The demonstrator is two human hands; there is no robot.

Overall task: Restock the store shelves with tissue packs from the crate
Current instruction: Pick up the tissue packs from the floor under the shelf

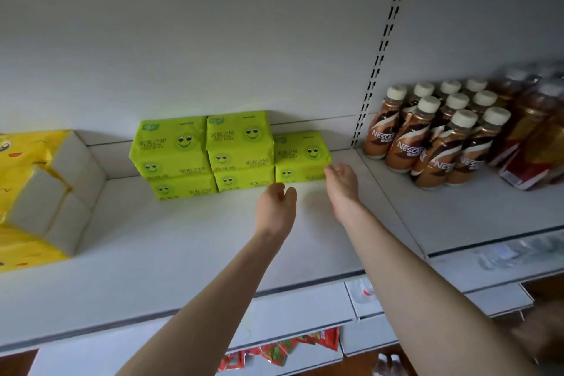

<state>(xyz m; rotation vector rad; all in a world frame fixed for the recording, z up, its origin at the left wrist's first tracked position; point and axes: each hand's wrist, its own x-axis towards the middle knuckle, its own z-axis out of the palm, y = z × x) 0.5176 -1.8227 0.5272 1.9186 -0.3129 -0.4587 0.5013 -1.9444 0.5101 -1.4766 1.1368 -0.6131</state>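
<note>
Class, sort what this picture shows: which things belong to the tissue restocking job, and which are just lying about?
Job: green tissue packs, shelf, left hand, right hand.
Lying about: Nescafe bottles, yellow tissue bundle, red snack packets.

Glossy green plastic wraps the tissue packs [300, 156], matt white painted metal forms the shelf [171, 247].

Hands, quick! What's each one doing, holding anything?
Left hand: open, holding nothing.
Right hand: open, holding nothing, fingertips by the single green tissue pack.
</note>
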